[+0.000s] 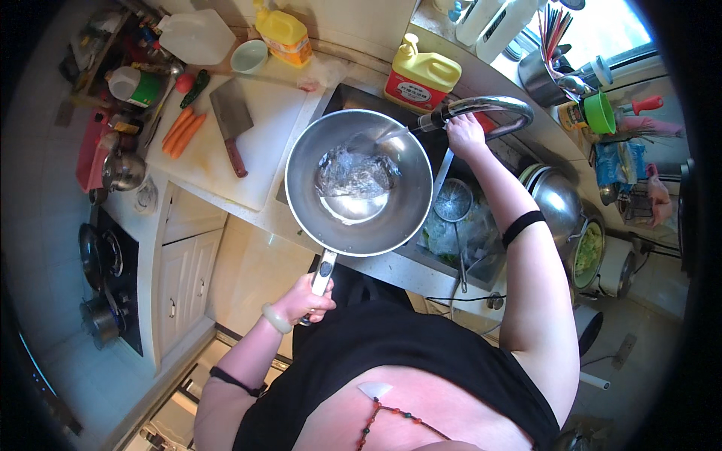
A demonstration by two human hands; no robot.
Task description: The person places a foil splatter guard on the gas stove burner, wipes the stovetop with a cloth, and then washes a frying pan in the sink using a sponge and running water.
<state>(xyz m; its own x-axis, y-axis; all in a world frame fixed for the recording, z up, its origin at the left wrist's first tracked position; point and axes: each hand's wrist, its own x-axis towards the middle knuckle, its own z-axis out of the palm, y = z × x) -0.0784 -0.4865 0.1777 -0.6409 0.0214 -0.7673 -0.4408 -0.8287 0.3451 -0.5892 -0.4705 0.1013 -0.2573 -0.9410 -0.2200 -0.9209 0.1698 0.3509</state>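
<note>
A metal wok [361, 231] is held over the sink by its long handle, with my left hand [304, 301] closed around that handle. Water [358, 175] runs into the wok and pools, rippling, at its bottom. The stream comes from the spout of a chrome faucet [502, 107] at the wok's upper right rim. My right hand [467, 135] is raised at the faucet, just under its curved neck; whether its fingers grip the faucet lever or only touch it is hard to see. A mesh strainer [453, 200] lies over the sink, right of the wok.
Left of the wok, a white cutting board [271, 135] bears a cleaver [232, 110] and several carrots [186, 132]. A yellow and red detergent jug [423, 79] stands behind the sink. Metal bowls [555, 197] are at the right. A stove [121, 270] with pans is at the far left.
</note>
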